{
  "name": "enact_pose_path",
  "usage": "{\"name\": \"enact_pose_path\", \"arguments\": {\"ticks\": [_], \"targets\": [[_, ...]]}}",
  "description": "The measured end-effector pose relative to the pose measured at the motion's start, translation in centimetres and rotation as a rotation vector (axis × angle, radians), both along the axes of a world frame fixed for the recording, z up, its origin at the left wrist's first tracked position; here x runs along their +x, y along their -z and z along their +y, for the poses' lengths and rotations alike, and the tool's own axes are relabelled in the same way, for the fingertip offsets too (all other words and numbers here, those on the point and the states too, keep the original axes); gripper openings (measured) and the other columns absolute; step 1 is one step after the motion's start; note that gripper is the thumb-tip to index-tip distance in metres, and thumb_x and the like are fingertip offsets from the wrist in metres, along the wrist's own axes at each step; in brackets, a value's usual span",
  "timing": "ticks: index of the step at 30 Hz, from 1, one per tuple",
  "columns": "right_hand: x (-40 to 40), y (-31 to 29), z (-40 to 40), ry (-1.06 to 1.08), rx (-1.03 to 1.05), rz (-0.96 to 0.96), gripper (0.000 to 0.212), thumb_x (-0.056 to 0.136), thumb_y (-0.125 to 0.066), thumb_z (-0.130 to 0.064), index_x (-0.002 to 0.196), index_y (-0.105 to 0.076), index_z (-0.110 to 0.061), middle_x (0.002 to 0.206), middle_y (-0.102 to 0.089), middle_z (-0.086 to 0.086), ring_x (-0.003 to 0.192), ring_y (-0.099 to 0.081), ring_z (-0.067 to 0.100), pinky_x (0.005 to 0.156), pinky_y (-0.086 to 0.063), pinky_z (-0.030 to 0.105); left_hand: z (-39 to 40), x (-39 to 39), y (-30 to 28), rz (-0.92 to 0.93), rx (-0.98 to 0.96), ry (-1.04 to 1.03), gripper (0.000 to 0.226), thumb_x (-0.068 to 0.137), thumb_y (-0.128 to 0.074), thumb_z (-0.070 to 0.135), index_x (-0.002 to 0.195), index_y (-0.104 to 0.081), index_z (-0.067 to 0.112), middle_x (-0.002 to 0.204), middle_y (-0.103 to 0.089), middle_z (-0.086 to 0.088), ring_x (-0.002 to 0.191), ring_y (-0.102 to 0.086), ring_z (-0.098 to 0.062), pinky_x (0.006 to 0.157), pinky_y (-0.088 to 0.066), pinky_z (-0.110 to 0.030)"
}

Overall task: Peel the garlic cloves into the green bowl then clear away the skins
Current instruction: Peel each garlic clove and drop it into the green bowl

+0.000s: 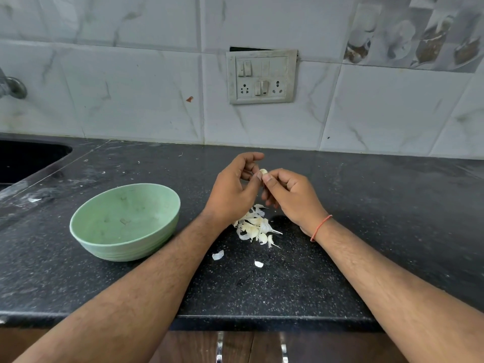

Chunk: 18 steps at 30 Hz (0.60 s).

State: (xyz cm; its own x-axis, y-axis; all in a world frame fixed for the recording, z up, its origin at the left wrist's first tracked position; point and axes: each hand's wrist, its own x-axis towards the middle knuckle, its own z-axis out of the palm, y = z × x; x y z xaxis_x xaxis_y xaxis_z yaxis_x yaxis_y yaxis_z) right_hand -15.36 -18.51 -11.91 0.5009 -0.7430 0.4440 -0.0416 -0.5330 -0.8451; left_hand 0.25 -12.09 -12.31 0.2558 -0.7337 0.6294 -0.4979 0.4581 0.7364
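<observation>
Both hands, left hand and right hand, pinch one garlic clove mid-peel above the skins; next, judged, drop it into the green bowl.

Both bare forearms are extended forward, converging at the centre. The left hand is raised with fingers curled, thumb and fingertips pinched together. The right hand is held just beside it, thumb tips touching, fingers curled. A red thread is worn on the right wrist.
</observation>
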Motion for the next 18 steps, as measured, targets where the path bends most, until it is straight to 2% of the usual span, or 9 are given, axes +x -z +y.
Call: {"name": "enact_pose_path", "arguments": {"ticks": [6,10,13,18], "targets": [[-0.11,0.09,-0.2,0.032,-0.078,0.039,0.021,0.107,-0.064,-0.031,0.095,-0.075,-0.018,0.073,-0.074,0.003,0.062,-0.068,0.017,0.059,-0.051,0.024,-0.05,0.28,-0.28,0.048,-0.016,-0.016,0.038,0.101,-0.071,0.019,0.136,-0.061,0.026,0.11,-0.07,0.01,0.099,-0.072,-0.014,0.09,-0.061,-0.036],[-0.21,-0.02,-0.18,0.031,-0.082,0.023,0.019,0.106,-0.065,-0.029,0.096,-0.075,-0.017,0.074,-0.074,0.004,0.062,-0.068,0.016,0.06,-0.051,0.022,0.09,0.24,-0.36,0.015,-0.03,-0.047,0.036,0.1,-0.074,0.018,0.134,-0.063,0.026,0.105,-0.071,0.012,0.098,-0.07,-0.008,0.09,-0.059,-0.03],[-0.18,0.05,-0.22,0.026,-0.086,0.021,0.018,0.106,-0.066,-0.03,0.096,-0.074,-0.017,0.075,-0.074,0.003,0.063,-0.068,0.017,0.062,-0.053,0.025,0.14,0.21,-0.4,0.028,-0.037,-0.066,0.037,0.099,-0.076,0.02,0.133,-0.065,0.024,0.101,-0.072,0.013,0.097,-0.069,-0.005,0.09,-0.056,-0.023],[-0.24,0.11,-0.41,0.003,-0.07,0.024,0.018,0.107,-0.064,-0.029,0.099,-0.073,-0.015,0.077,-0.075,0.003,0.064,-0.068,0.018,0.061,-0.053,0.028,0.09,0.16,-0.57,0.037,-0.026,-0.035,0.038,0.1,-0.075,0.02,0.135,-0.063,0.025,0.102,-0.072,0.011,0.1,-0.069,-0.007,0.095,-0.055,-0.023]]}}
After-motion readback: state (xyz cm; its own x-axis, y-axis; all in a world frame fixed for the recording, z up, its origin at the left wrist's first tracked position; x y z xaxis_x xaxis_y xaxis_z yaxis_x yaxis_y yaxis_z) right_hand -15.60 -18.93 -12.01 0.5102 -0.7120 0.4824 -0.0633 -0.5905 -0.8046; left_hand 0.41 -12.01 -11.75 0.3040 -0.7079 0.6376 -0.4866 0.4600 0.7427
